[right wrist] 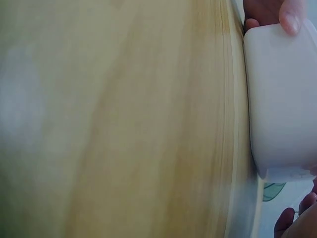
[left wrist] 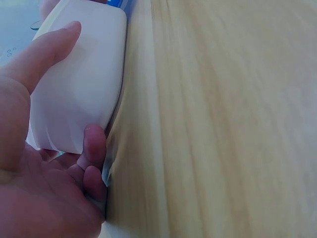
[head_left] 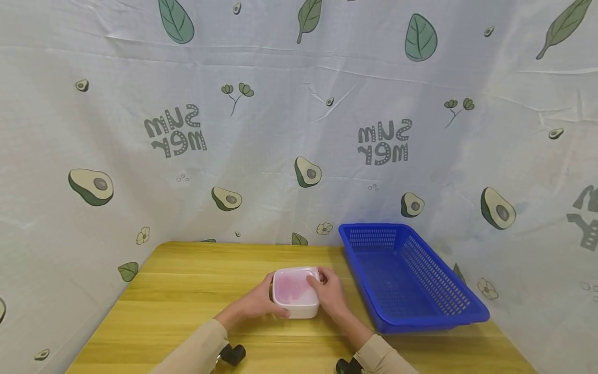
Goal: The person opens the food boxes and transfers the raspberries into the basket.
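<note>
- Apparently for steadiness, the lidded container [head_left: 295, 293], below the frame's centre, is gripped by the left hand [head_left: 258, 303].
- On the right, it is pinched by the right hand [head_left: 331, 295], perhaps for control.

From here I am holding both forearms [head_left: 196, 349] angled inward, left hand [head_left: 259, 302] gripping with thumb outstretched, right hand [head_left: 330, 293] gripping too.
</note>
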The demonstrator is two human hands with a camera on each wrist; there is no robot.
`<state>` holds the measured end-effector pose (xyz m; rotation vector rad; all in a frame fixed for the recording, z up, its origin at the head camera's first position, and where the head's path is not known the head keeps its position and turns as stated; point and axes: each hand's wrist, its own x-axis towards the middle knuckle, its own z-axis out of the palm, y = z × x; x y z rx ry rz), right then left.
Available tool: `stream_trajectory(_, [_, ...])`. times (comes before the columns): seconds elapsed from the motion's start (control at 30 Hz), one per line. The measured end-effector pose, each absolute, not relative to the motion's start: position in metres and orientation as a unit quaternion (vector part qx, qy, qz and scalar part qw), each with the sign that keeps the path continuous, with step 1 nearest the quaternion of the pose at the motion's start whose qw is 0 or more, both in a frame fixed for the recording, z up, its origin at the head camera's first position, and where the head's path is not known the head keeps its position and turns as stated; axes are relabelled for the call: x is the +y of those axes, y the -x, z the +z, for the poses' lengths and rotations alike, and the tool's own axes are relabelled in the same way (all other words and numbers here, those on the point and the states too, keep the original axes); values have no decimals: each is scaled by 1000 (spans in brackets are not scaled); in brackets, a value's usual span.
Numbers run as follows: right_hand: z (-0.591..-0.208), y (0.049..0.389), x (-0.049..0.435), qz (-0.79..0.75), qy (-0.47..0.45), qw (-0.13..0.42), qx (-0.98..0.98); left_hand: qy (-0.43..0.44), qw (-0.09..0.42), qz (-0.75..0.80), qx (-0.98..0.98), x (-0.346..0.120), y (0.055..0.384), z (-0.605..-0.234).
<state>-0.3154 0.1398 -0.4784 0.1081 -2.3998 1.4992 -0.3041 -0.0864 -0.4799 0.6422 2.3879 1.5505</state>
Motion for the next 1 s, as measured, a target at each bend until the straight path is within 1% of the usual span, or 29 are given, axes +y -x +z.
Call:
stream_trajectory(0.27, [-476, 317, 143, 485, -61, 187, -852, -214, 114, 523, 817, -85, 306, -479])
stream_trajectory(0.7, [-474, 319, 146, 468, -71, 207, -856, -207, 112, 516, 823, -83, 304, -475])
stream_trajectory(1.0, [-474, 319, 145, 452, -108, 235, -854, -207, 113, 532, 814, -84, 303, -477])
